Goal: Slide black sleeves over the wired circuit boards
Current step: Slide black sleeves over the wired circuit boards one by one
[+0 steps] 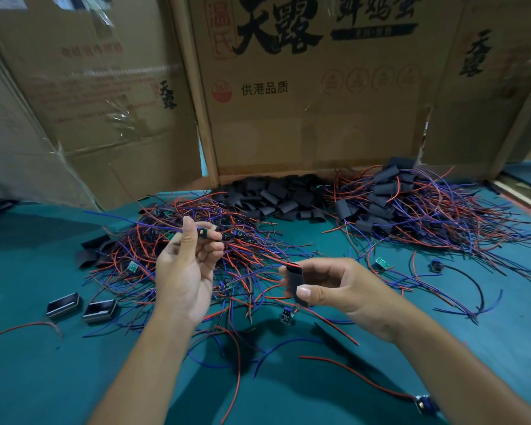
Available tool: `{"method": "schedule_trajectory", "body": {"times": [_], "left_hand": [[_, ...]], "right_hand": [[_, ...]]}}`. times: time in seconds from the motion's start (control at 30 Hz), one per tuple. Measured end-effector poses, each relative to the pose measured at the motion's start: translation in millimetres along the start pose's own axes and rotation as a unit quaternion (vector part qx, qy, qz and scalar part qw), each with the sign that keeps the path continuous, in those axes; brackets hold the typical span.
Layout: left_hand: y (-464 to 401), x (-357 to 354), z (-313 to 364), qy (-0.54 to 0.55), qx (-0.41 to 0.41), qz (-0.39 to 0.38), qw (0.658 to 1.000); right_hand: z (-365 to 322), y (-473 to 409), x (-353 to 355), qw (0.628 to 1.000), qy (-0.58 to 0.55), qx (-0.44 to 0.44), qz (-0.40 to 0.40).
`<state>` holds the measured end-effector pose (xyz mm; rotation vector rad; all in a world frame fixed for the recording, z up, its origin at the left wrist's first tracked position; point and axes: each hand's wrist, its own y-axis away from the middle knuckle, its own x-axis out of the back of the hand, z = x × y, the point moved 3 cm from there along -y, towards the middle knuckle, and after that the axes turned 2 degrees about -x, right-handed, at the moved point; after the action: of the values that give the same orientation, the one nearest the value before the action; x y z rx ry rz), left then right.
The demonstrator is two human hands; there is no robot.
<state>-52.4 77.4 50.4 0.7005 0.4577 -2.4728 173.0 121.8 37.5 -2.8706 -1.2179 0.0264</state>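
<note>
My left hand (187, 265) pinches a small green circuit board (203, 233) with red and blue wires, held up above the wire tangle. My right hand (334, 285) pinches a flat black sleeve (298, 285) between thumb and fingers, lower and to the right of the board. A red wire end touches the sleeve's upper opening. The board and sleeve are about a hand's width apart. A heap of loose black sleeves (273, 197) lies at the back centre. A pile of bare wired boards (196, 256) spreads beneath my left hand.
A pile of sleeved boards with wires (411, 207) lies at the back right. Two small dark rectangular trays (63, 305) (100, 310) sit at the left on the green table (43, 378). Cardboard boxes (304, 102) wall off the back. Loose wires and boards scatter the front.
</note>
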Motion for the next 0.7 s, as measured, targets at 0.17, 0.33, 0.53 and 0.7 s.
{"method": "schedule_trajectory", "body": {"times": [0.17, 0.33, 0.53, 0.7], "left_hand": [[-1.1, -0.7, 2.7, -0.010, -0.022, -0.005, 1.000], [-1.9, 1.6, 3.5, -0.017, -0.030, -0.006, 0.999], [-4.4, 5.3, 3.3, -0.010, -0.015, 0.006, 1.000], [-3.5, 3.2, 3.3, -0.009, -0.015, 0.002, 1.000]], "right_hand": [[1.9, 0.0, 3.7, 0.999, 0.037, -0.012, 0.020], [0.7, -0.2, 4.8, 0.998, 0.045, -0.013, 0.031], [0.3, 0.5, 4.7, 0.999, 0.040, -0.008, 0.016], [0.3, -0.2, 5.7, 0.999, 0.043, -0.005, 0.024]]}}
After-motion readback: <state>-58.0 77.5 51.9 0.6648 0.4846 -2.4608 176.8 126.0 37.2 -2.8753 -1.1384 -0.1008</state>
